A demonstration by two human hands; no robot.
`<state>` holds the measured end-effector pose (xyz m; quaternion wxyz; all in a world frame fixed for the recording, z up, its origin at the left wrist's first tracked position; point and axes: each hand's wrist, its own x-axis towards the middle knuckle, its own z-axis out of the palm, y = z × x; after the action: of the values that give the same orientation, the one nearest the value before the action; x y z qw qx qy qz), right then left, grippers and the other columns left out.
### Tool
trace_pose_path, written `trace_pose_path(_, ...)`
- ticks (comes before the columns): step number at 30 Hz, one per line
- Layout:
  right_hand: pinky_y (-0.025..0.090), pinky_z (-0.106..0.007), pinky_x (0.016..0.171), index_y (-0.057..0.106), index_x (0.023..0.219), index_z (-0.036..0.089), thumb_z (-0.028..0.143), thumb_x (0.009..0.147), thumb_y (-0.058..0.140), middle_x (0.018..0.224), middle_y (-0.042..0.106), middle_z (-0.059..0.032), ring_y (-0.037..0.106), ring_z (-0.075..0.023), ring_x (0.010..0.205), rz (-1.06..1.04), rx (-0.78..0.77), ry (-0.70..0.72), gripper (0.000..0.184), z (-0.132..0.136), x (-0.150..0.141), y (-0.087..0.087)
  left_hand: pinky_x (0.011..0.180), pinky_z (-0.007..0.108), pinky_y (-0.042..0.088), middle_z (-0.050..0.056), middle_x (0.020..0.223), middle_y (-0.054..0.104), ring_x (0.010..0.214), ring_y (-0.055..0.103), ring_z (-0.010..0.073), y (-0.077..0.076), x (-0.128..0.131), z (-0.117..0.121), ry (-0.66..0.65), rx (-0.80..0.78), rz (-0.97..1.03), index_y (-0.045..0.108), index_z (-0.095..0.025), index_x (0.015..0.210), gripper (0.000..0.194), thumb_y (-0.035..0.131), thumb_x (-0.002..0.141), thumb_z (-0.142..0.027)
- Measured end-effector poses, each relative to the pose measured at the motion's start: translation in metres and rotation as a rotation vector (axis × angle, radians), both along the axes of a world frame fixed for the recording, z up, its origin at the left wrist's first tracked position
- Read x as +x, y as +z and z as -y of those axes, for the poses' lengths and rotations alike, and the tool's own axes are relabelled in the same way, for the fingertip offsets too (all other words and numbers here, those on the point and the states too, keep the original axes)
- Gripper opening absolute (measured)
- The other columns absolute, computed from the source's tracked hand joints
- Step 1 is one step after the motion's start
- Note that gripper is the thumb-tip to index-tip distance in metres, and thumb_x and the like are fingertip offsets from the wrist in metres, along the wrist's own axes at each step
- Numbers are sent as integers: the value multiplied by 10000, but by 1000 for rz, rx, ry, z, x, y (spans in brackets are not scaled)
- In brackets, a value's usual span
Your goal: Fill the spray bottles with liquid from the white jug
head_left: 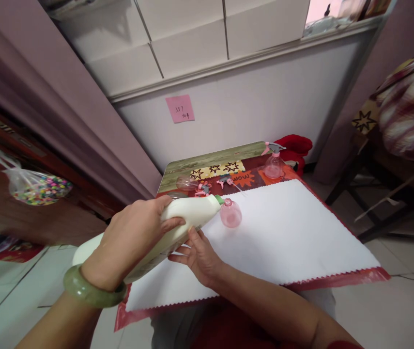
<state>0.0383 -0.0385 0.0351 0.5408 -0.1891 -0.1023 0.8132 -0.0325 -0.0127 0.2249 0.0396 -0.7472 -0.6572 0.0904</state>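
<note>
My left hand (130, 237) is wrapped round a large white bottle (192, 207) with a green spout. The bottle is tilted, its spout at the mouth of a small clear pink spray bottle body (231, 214) standing upright on the white sheet. Below the white bottle, my right hand (201, 259) is open, fingers spread, against or very near its underside. Behind lie a clear bottle (188, 183) on its side, a pink-and-grey spray head (203, 188) beside it, and another spray head (224, 181) with a thin tube.
A complete spray bottle (273, 165) stands at the table's far right corner. The white sheet (283, 237) covers most of the small table. A bag of colourful beads (41, 188) hangs at left. A stool (374, 194) and a person's checked sleeve (413, 106) are at right.
</note>
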Motion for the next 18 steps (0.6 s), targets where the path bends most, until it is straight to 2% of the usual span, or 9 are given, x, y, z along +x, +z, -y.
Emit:
trace_pose_path(7,574,-462,854,507,1210,257,734,610,866,1071,719,-17,726,-219,878,-1,5,3,846,-1,-1,-1,642,406,440,116,811,735,782,691,384,-8,-7,-3,-40,83,36,723,-305,1006,316,589,850,-544)
trace_pose_path(12,571,-469,854,514,1197,265,736,616,861,1077,723,-22,730,-238,906,7,3,2,824,-1,0,-3,613,378,404,102,749,720,705,671,352,-12,-10,-5,-67,124,100,737,-300,948,280,648,809,-527)
trace_pose_path(18,571,-480,856,512,1211,270,740,619,855,1050,729,-17,733,-240,893,13,3,2,830,-2,1,-2,577,341,329,87,728,719,674,656,323,-14,-10,-8,-61,133,82,719,-304,894,247,671,796,-525)
